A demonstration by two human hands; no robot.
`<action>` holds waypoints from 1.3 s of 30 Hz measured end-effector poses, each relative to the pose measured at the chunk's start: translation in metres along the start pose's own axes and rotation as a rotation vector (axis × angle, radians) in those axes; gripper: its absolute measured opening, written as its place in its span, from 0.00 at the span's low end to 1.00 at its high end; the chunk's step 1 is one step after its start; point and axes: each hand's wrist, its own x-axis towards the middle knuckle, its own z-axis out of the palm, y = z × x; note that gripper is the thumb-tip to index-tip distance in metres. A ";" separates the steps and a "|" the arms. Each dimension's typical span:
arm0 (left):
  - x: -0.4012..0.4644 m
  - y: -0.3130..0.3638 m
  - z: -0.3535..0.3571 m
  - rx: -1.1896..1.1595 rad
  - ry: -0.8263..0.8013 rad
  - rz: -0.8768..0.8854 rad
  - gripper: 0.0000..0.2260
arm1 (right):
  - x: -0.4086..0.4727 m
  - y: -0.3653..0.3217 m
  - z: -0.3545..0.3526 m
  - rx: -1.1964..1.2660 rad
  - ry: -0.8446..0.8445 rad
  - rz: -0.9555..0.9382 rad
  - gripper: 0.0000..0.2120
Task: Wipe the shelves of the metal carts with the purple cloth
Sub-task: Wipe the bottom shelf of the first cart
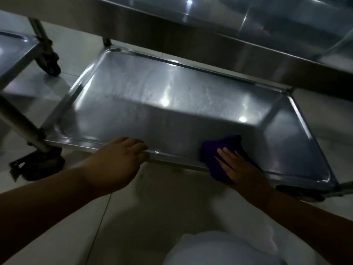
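The right hand (239, 169) lies flat, fingers spread, pressing the purple cloth (219, 155) onto the near edge of the cart's bottom shelf (172, 104), toward its right end; the cloth sits partly on the shelf floor and partly over the front rim. The left hand (124, 152) rests open on that same front rim further left, fingers curled lightly over the lip, seemingly steadying the cart. Faint streaks across the middle and back of the shelf suggest it has been wiped there, though glare makes this hard to confirm. The near strip and the right corner look like the part in hand. An upper shelf (229, 31) hangs overhead, and a second cart (13, 46) stands to the left; whether either has been cleaned cannot be told, so much of the job may remain.
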 end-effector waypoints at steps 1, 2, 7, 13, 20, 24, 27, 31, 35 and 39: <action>0.010 0.004 0.002 -0.018 -0.005 -0.001 0.18 | -0.013 0.011 -0.002 0.029 -0.012 0.032 0.43; 0.019 0.008 0.004 -0.038 0.000 0.001 0.18 | -0.026 0.021 -0.003 0.055 -0.037 0.064 0.50; 0.048 0.024 0.003 -0.059 -0.004 0.034 0.18 | -0.086 0.060 -0.018 0.066 -0.147 0.215 0.49; 0.045 0.017 -0.008 -0.037 -0.012 0.041 0.18 | -0.137 0.094 -0.039 -0.021 -0.535 0.570 0.49; 0.003 -0.009 -0.036 0.019 -0.041 -0.013 0.20 | -0.136 0.075 -0.064 -0.042 -0.555 0.860 0.38; -0.036 -0.022 -0.053 -0.008 -0.090 -0.058 0.20 | -0.091 0.036 -0.073 0.001 -0.431 0.740 0.16; -0.069 -0.034 -0.071 -0.016 -0.115 -0.110 0.19 | -0.032 0.006 -0.071 0.094 -0.457 0.565 0.17; -0.120 -0.056 -0.093 -0.054 -0.127 -0.255 0.16 | 0.092 -0.063 -0.094 0.194 -0.468 0.253 0.28; -0.178 -0.083 -0.123 -0.067 -0.141 -0.409 0.15 | 0.222 -0.152 -0.132 0.370 -0.568 0.030 0.29; -0.246 -0.094 -0.176 -0.129 -0.150 -0.647 0.16 | 0.315 -0.242 -0.188 0.526 -0.457 -0.222 0.30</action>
